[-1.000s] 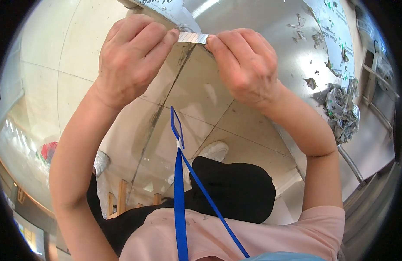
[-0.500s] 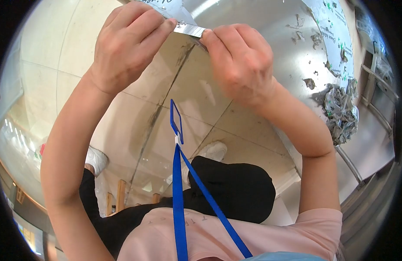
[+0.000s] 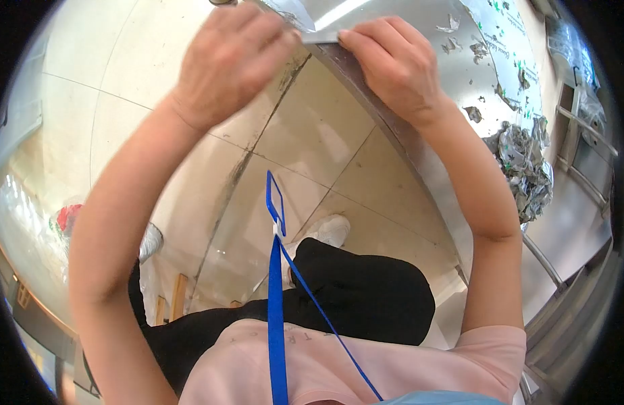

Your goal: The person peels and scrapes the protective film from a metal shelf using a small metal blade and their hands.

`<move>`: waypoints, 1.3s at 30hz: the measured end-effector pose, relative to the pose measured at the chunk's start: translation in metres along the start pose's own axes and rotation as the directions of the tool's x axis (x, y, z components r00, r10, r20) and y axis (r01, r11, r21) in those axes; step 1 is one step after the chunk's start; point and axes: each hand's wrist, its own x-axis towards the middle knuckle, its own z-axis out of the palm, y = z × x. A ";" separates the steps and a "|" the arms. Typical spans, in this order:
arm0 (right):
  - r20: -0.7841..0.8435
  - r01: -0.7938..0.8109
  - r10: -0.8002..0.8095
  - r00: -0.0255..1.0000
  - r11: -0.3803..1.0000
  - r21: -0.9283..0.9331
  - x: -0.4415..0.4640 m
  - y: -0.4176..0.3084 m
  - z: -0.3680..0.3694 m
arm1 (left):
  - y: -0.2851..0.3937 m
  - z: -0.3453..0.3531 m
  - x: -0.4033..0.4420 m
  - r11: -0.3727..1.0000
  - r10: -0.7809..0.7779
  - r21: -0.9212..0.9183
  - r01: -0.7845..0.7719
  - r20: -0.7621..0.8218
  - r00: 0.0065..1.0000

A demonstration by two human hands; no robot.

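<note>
My left hand [image 3: 234,64] is slightly blurred, its fingers closed on one end of a short silvery strip [image 3: 322,37]. My right hand [image 3: 398,67] pinches the other end, so the strip spans level between them. Both hands are at the near edge of a shiny metal sheet or tabletop [image 3: 458,84]. Beside my left fingers lies a loose piece of whitish film [image 3: 293,11]. What exactly the strip is made of cannot be made out.
Printed protective film [image 3: 511,40] covers the sheet's right part. Torn scraps [image 3: 472,113] lie on the metal. A heap of crumpled film [image 3: 525,165] sits at its right edge. A blue lanyard [image 3: 276,304] with a badge holder [image 3: 275,202] hangs before me. Tiled floor [image 3: 285,145] shows below.
Both hands have shifted right in view, the right one slightly upward. The strip now shows flatter and level, where it slanted before. More of the metal's near edge is visible.
</note>
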 end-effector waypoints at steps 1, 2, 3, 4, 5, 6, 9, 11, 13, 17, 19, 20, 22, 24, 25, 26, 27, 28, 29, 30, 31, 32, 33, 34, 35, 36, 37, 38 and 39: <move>0.019 0.031 -0.031 0.999 0.999 0.006 -0.007 0.005 -0.005 | 0.014 -0.001 -0.001 1.000 -0.029 -0.009 0.029 0.011 1.000; 0.039 0.063 -0.064 0.997 0.998 0.012 -0.015 0.012 -0.009 | 0.024 0.003 -0.003 0.999 -0.031 -0.013 0.031 -0.023 0.999; 0.059 0.096 -0.097 0.994 0.995 0.019 -0.021 0.020 -0.012 | 0.033 0.008 -0.003 0.997 -0.060 -0.050 0.057 -0.052 0.997; 0.065 0.114 -0.114 0.991 0.993 0.012 -0.026 0.029 -0.016 | 0.041 0.012 -0.003 0.993 -0.097 -0.072 0.092 -0.070 0.993; 0.070 0.133 -0.133 0.989 0.991 0.007 -0.028 0.038 -0.018 | 0.047 0.016 -0.003 0.988 -0.135 -0.093 0.127 -0.086 0.987; 0.076 0.154 -0.154 0.985 0.988 0.002 -0.027 0.045 -0.019 | 0.049 0.020 -0.001 0.985 -0.155 -0.093 0.146 -0.107 0.982; 0.087 0.143 -0.140 0.986 0.989 -0.034 -0.018 0.043 -0.019 | 0.053 0.028 0.002 0.976 -0.210 -0.090 0.199 -0.143 0.967; 0.094 0.165 -0.163 0.982 0.986 -0.015 -0.013 0.045 -0.017 | 0.053 0.027 0.002 0.971 -0.234 -0.077 0.226 -0.128 0.964; 0.101 0.185 -0.185 0.978 0.983 0.010 -0.007 0.045 -0.014 | 0.052 0.024 -0.001 0.969 -0.246 -0.048 0.242 -0.110 0.963; 0.108 0.233 -0.239 0.965 0.970 0.068 0.005 0.040 -0.011 | 0.047 0.024 -0.008 0.967 -0.251 0.004 0.254 -0.156 0.955; 0.052 0.276 -0.283 0.958 0.955 0.111 0.009 0.041 -0.005 | 0.044 0.025 -0.008 0.975 -0.217 0.013 0.223 -0.181 0.959; -0.001 0.304 -0.307 0.952 0.942 0.139 0.011 0.044 0.002 | 0.043 0.025 -0.008 0.978 -0.202 0.016 0.209 -0.193 0.960; -0.054 0.336 -0.332 0.942 0.926 0.169 0.014 0.045 0.006 | 0.040 0.024 -0.008 0.981 -0.191 -0.002 0.195 -0.199 0.961; -0.049 0.350 -0.347 0.937 0.920 0.176 0.018 0.046 0.006 | 0.037 0.023 -0.008 0.983 -0.182 -0.014 0.182 -0.200 0.963; -0.047 0.361 -0.358 0.933 0.916 0.177 0.018 0.047 0.007 | 0.036 0.023 -0.007 0.985 -0.174 -0.017 0.174 -0.200 0.964; -0.047 0.378 -0.376 0.925 0.909 0.176 0.018 0.050 0.009 | 0.035 0.023 -0.007 0.986 -0.166 -0.020 0.166 -0.198 0.966; -0.050 0.388 -0.385 0.921 0.905 0.176 0.018 0.051 0.011 | 0.033 0.023 -0.007 0.987 -0.159 -0.028 0.156 -0.204 0.966; -0.053 0.398 -0.395 0.917 0.900 0.176 0.018 0.053 0.012 | 0.032 0.024 -0.007 0.988 -0.151 -0.036 0.147 -0.209 0.966; -0.059 0.400 -0.396 0.916 0.898 0.182 0.018 0.053 0.013 | 0.032 0.023 -0.006 0.989 -0.145 -0.043 0.139 -0.212 0.966; -0.057 0.394 -0.390 0.919 0.902 0.177 0.019 0.053 0.014 | 0.032 0.020 -0.005 0.984 -0.176 -0.050 0.170 -0.182 0.967; -0.055 0.388 -0.385 0.921 0.905 0.172 0.020 0.053 0.015 | 0.032 0.016 -0.003 0.979 -0.204 -0.056 0.198 -0.154 0.967; -0.041 0.373 -0.372 0.928 0.914 0.159 0.022 0.051 0.014 | 0.032 0.013 -0.001 0.972 -0.231 -0.062 0.225 -0.126 0.965; -0.053 0.370 -0.367 0.929 0.915 0.158 0.023 0.051 0.016 | 0.030 0.015 -0.002 0.974 -0.227 -0.054 0.222 -0.145 0.963; -0.064 0.368 -0.362 0.930 0.917 0.157 0.025 0.052 0.017 | 0.024 0.018 -0.004 0.975 -0.222 -0.046 0.217 -0.164 0.961; -0.101 0.380 -0.367 0.925 0.909 0.172 0.027 0.054 0.022 | 0.022 0.019 -0.005 0.976 -0.218 -0.041 0.214 -0.181 0.959; -0.095 0.379 -0.368 0.925 0.908 0.179 0.026 0.053 0.020 | 0.022 0.016 -0.003 0.975 -0.222 -0.042 0.219 -0.149 0.964; -0.089 0.378 -0.368 0.926 0.907 0.186 0.026 0.052 0.019 | 0.024 0.014 -0.003 0.979 -0.205 -0.045 0.200 -0.131 0.970; -0.046 0.364 -0.361 0.931 0.914 0.179 0.022 0.050 0.011 | 0.026 0.012 -0.003 0.983 -0.184 -0.048 0.179 -0.114 0.976; -0.006 0.350 -0.355 0.935 0.920 0.177 0.021 0.047 0.006 | 0.028 0.011 -0.003 0.986 -0.162 -0.045 0.158 -0.099 0.982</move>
